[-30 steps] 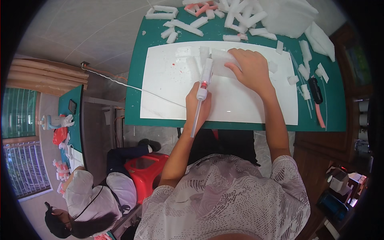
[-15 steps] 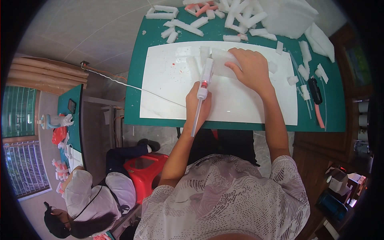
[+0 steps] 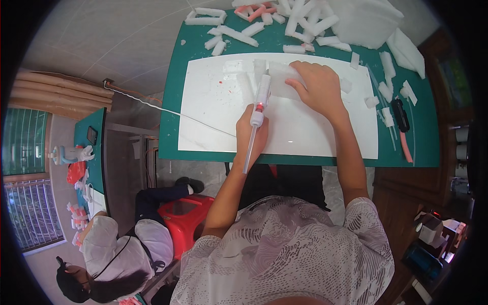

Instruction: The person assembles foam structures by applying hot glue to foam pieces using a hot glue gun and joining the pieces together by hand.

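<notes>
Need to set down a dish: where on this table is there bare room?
Best patch: the white board between the left hand and right forearm, nearer the wearer than the foam sheet. A smaller one: its lower left corner, below the white cord. Crowded: the green tabletop's far edge, heaped with foam strips, and right side, with foam scraps and a black tool.

Carries, on a green tabletop (image 3: pixel 169 133), a white board (image 3: pixel 310 134) bearing white foam pieces (image 3: pixel 281 76), and, around it, loose white strips (image 3: pixel 238 35), some pink strips (image 3: pixel 260 11), a bulky foam sheet (image 3: pixel 366 23), thin clear rods (image 3: pixel 374 80) and a black object (image 3: pixel 400 116) toward the right.
</notes>
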### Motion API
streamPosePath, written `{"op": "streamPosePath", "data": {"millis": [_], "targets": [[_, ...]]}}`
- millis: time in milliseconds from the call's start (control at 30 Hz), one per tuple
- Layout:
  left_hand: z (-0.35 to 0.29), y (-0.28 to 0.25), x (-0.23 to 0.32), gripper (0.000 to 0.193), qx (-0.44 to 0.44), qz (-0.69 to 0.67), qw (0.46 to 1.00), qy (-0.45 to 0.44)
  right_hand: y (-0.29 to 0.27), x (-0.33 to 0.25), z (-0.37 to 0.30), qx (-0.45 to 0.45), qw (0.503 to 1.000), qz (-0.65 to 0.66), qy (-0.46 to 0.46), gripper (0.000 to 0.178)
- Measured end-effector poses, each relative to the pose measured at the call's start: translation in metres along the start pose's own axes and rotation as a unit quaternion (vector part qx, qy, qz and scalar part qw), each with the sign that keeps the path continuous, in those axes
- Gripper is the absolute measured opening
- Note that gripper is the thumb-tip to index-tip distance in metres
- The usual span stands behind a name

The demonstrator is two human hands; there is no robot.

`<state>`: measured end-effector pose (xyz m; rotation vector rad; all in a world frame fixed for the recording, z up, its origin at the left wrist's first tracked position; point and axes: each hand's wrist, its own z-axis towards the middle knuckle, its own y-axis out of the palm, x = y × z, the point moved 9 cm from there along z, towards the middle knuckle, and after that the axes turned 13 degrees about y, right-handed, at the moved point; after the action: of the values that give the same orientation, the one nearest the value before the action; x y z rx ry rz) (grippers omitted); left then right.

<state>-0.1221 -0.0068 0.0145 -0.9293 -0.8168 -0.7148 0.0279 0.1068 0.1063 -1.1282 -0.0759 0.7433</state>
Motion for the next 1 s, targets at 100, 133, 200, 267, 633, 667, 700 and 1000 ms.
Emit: {"op": "streamPosePath", "data": {"millis": [100, 133, 200, 267, 633, 667, 700, 1000], "targets": [[0.0002, 0.0004, 0.001, 0.024, -0.002, 0.005, 1.0, 0.007, 0.0012, 0.0011, -0.0004, -0.001, 1.0, -0.003, 0.002, 0.031], [0.0004, 0.0002, 0.0018, 0.024, -0.002, 0.004, 1.0, 0.011, 0.0009, 0.001, -0.0003, 0.0, 1.0, -0.003, 0.002, 0.031], [0.0009, 0.0002, 0.0036, 0.024, -0.002, 0.003, 1.0, 0.016, 0.0005, 0.0014, -0.0003, 0.001, 1.0, -0.003, 0.003, 0.031], [0.0008, -0.0003, 0.004, 0.023, 0.002, -0.001, 1.0, 0.008, 0.0017, 0.0021, -0.0002, 0.0, 1.0, -0.003, 0.003, 0.031], [0.0015, -0.0012, 0.006, 0.02, -0.005, 0.022, 1.0, 0.012, 0.0017, 0.002, 0.0001, 0.004, 1.0, 0.0, -0.001, 0.031], [0.0015, -0.0016, 0.0066, 0.019, -0.005, 0.026, 1.0, 0.017, 0.0027, 0.0022, 0.0003, -0.004, 1.0, -0.003, 0.004, 0.031], [0.0013, -0.0018, 0.0064, 0.019, -0.005, 0.026, 1.0, 0.017, 0.0026, 0.0019, 0.0002, -0.004, 1.0, -0.002, 0.003, 0.031], [0.0007, -0.0001, 0.0047, 0.019, -0.013, 0.008, 1.0, -0.017, 0.003, 0.0027, 0.0002, -0.009, 1.0, -0.003, 0.006, 0.032]]}}
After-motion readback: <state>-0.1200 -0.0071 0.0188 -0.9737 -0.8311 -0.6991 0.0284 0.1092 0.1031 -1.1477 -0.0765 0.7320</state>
